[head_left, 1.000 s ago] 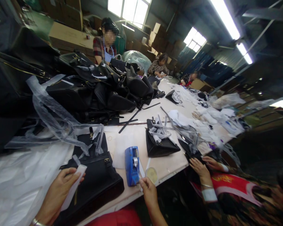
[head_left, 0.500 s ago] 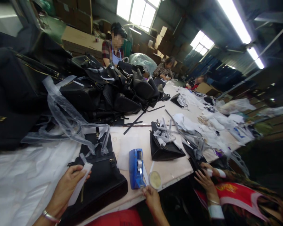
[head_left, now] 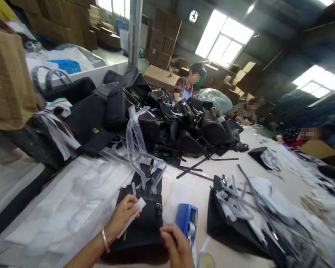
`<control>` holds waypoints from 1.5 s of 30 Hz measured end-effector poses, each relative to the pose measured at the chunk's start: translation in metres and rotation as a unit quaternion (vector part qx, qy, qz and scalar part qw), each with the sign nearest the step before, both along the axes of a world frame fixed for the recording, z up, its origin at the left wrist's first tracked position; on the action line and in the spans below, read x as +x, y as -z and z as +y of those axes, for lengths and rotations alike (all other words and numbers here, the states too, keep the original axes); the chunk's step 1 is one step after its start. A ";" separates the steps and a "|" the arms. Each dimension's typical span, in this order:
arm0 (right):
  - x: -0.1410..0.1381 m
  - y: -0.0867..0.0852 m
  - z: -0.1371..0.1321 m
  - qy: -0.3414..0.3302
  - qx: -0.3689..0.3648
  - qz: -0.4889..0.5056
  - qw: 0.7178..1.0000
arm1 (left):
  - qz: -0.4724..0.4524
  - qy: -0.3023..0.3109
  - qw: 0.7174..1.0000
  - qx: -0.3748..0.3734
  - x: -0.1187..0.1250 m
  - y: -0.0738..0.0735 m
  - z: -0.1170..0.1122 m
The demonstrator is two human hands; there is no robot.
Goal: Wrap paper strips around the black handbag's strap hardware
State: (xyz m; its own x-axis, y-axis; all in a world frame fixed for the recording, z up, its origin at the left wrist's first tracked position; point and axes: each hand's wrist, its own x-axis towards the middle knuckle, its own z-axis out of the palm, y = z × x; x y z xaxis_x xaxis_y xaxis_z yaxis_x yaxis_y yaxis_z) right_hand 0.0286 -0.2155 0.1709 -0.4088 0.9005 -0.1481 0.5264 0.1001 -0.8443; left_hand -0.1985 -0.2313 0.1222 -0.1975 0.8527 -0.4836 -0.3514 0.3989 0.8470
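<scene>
Down at the near edge of the table, the person's left hand rested on a black handbag that lay flat and closed, so I couldn't tell what was inside it. The thumb and fingers were pinched shut on a white strip, which slanted across the bag's front just below its gold clasp. A length of clear plastic wrap trailed over the bag's top handle.

The right hand sat just beside a blue tape dispenser, fingers curled in close and touching its near end; whether they had hold of any tape, I couldn't tell.

To the right stood a second black bag, with loose white strips lying across its top. Behind, a heap of black bags was piled on the table, and a co-worker stood past it. White foam sheets covered the left side, near a woven bag. Cardboard boxes were stacked by the far wall, shut
</scene>
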 end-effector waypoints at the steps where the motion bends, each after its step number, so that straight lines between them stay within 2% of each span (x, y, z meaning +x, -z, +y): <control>1: -0.021 -0.004 0.009 -0.035 0.000 0.022 0.999 | 0.001 0.002 1.000 0.014 0.001 0.001 -0.001; 4: -0.070 -0.003 0.030 -0.086 0.021 0.051 0.995 | 0.001 0.006 0.998 0.059 0.001 0.004 -0.006; 6: -0.086 0.003 0.039 -0.106 0.050 0.039 0.992 | -0.003 0.005 0.996 0.084 0.000 0.006 -0.008; 9: -0.092 0.009 0.044 -0.127 0.096 -0.027 0.987 | -0.006 0.002 0.995 0.104 -0.001 0.007 -0.010; 13: -0.096 0.006 0.046 -0.144 0.123 -0.100 0.977 | -0.002 -0.007 0.994 0.108 -0.003 0.002 -0.011; 15: -0.098 0.008 0.046 -0.131 0.098 -0.081 0.983 | -0.002 -0.007 0.994 0.111 -0.006 -0.001 -0.011; 18: -0.100 0.022 0.048 -0.076 0.027 -0.015 0.997 | -0.021 0.003 0.994 0.106 -0.011 -0.004 -0.011; 21: -0.100 0.042 0.048 -0.020 -0.039 0.051 0.998 | -0.089 0.012 0.992 0.092 -0.019 -0.004 -0.011; 24: -0.104 0.054 0.044 -0.021 -0.043 0.091 0.995 | -0.204 0.022 0.976 0.075 -0.027 -0.005 -0.011; 29: -0.112 0.056 0.036 -0.084 0.039 0.080 0.992 | -0.370 0.058 0.927 0.006 -0.037 -0.009 -0.010; 33: -0.106 0.056 0.045 -0.182 0.085 0.089 0.976 | -0.421 0.063 0.905 -0.006 -0.039 -0.008 -0.014; 35: -0.100 0.053 0.052 -0.218 0.083 0.088 0.969 | -0.413 0.050 0.909 -0.002 -0.039 -0.006 -0.016; 38: -0.096 0.043 0.058 -0.167 0.015 0.078 0.983 | -0.343 0.028 0.938 0.023 -0.035 -0.005 -0.017; 41: -0.102 0.029 0.055 -0.115 -0.047 0.066 0.990 | -0.200 0.026 0.977 0.070 -0.024 -0.007 -0.017; 43: -0.110 0.023 0.051 -0.128 -0.035 0.044 0.990 | -0.092 0.022 0.991 0.099 -0.015 -0.009 -0.017; 45: -0.119 0.020 0.048 -0.129 -0.002 0.019 0.991 | -0.004 0.004 0.993 0.120 -0.006 -0.009 -0.019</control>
